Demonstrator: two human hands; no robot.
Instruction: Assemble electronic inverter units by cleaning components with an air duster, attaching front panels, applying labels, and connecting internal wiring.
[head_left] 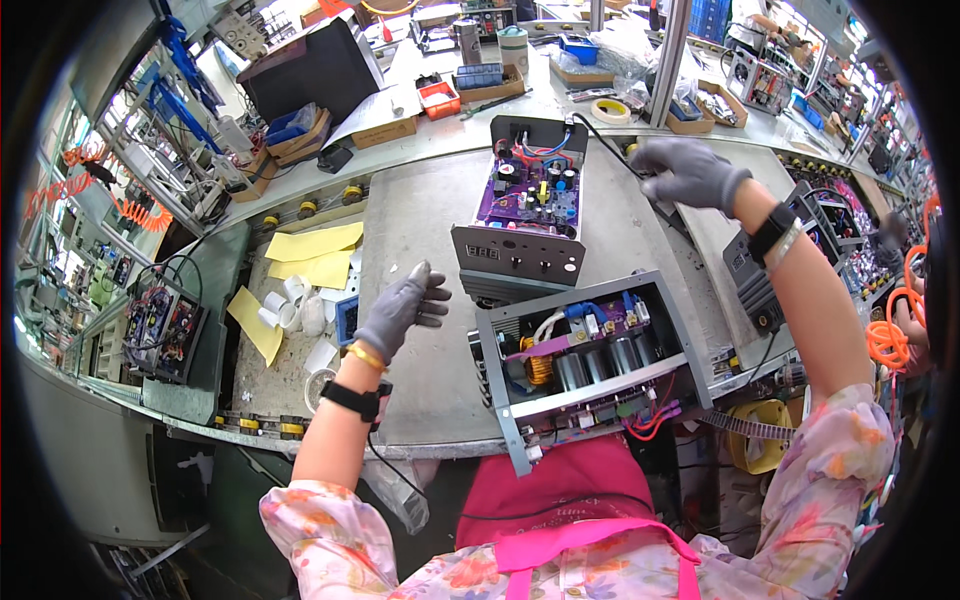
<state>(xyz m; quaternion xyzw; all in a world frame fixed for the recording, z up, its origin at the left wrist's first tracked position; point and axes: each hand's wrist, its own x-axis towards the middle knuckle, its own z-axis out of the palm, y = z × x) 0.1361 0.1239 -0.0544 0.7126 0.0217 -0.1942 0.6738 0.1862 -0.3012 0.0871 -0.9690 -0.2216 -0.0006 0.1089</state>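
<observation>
My left hand, in a grey glove, is over the bench board to the left of the two devices. Its fingers are apart and nothing is in them. At the far right of the board, my right hand, gloved alike, has its fingers closed on a black cable. That cable runs from the back panel of an uncovered device with a purple circuit board and a dark front panel. Nearer to me lies a second device, an open metal chassis with large dark capacitors, a copper coil and loose coloured wires, overhanging the front edge.
Yellow sheets, white rolls and a blue bin lie on the left. Another uncovered device stands further left; more units are on the right, near an orange coiled hose. Behind are a monitor and a metal post.
</observation>
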